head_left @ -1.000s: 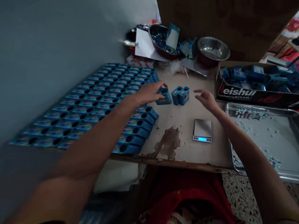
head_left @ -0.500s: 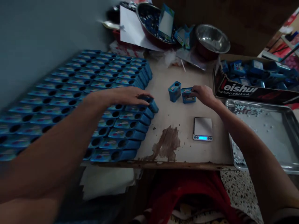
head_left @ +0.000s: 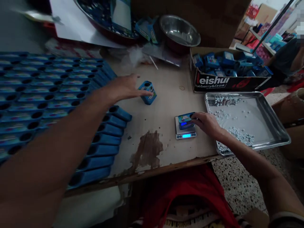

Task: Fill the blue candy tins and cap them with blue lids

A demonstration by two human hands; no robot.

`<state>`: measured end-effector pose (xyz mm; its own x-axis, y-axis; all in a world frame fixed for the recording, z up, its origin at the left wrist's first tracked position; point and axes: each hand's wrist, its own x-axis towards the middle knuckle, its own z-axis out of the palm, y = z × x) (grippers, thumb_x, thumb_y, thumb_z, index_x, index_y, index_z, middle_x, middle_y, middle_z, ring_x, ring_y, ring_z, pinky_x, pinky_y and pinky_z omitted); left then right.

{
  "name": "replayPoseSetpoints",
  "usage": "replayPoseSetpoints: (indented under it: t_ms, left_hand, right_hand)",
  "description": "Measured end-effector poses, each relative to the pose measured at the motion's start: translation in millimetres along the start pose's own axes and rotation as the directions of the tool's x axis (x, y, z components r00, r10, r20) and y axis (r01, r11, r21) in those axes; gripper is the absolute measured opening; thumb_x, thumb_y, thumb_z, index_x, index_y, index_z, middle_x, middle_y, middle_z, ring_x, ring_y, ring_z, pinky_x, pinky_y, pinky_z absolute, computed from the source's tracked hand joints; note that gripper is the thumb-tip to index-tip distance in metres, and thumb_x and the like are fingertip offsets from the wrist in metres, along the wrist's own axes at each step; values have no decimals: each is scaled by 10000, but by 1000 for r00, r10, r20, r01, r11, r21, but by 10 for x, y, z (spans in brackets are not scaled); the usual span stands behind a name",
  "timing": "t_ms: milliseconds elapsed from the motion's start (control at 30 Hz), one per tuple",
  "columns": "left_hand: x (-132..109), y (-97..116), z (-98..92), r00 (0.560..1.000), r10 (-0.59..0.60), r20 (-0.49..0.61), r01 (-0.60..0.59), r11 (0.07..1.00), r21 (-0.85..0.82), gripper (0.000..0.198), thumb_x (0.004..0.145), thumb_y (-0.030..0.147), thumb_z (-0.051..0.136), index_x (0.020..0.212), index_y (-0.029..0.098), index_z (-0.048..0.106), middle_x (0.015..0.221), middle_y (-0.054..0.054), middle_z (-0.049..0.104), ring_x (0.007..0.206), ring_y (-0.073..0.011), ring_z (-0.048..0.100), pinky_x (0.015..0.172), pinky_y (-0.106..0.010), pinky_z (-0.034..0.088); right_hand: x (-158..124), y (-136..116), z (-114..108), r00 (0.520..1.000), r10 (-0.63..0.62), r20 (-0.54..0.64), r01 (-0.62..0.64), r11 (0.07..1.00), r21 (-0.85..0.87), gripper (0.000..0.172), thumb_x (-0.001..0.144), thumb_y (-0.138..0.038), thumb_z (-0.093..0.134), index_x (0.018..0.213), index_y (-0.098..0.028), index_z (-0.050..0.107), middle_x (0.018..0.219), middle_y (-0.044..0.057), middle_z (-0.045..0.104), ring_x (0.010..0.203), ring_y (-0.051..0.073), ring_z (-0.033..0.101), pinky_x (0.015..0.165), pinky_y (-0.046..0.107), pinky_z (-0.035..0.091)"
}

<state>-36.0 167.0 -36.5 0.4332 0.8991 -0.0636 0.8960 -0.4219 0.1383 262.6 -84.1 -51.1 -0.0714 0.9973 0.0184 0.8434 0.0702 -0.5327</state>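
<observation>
My right hand (head_left: 206, 123) grips a small blue box (head_left: 185, 120) that rests on the little digital scale (head_left: 185, 132) near the table's front edge. My left hand (head_left: 125, 88) reaches across the table with fingers stretched out, its fingertips touching a second blue box (head_left: 148, 91) that stands alone. Rows of the same blue boxes (head_left: 54, 91) lie packed side by side over the left half of the table.
A metal tray (head_left: 268, 126) with small white-blue beads sits at the right. Behind it a cardboard carton (head_left: 225, 83) holds more blue boxes. Two metal bowls (head_left: 179, 30) and paper clutter the back. The table top (head_left: 166, 104) has a worn brown patch (head_left: 147, 152).
My right hand carried one blue box from the table's middle onto the scale. My left hand left the rows and reached to the remaining standing box. The view swung right.
</observation>
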Motion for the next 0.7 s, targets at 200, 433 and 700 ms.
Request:
replayPoseSetpoints:
  t_ms: [200, 433, 700]
  left_hand:
    - [225, 268, 227, 993, -101, -56, 99, 995, -32, 890, 941, 716, 678, 1459, 11, 515, 1349, -146, 737, 1156, -231, 664, 1047, -397, 523]
    - [254, 416, 311, 999, 51, -7, -51, 998, 40, 626, 950, 497, 656, 1482, 172, 595, 1352, -62, 751, 1124, -248, 681, 1059, -462, 558]
    - [-122, 1001, 261, 927, 376, -11, -376, 923, -84, 714, 959, 624, 518, 1520, 197, 629, 1445, -72, 720, 1327, -264, 658, 1187, -439, 503]
  right_hand:
    - [-224, 649, -514, 992, 127, -18, -122, 977, 175, 85, 942, -269, 734, 952, -193, 770, 832, 17, 745, 753, 167, 631, 728, 294, 450]
    - [-839, 1495, -789, 949, 315, -17, -312, 946, 88, 130, 901, -165, 716, 894, -209, 839, 825, 29, 786, 701, 166, 674, 749, 329, 525]
    - [-1228, 1835, -777, 986, -58, 154, 106, 939, -328, 1003, 860, -650, 877, 1700, -282, 471, 1758, 172, 448, 1592, 414, 449, 1277, 631, 402]
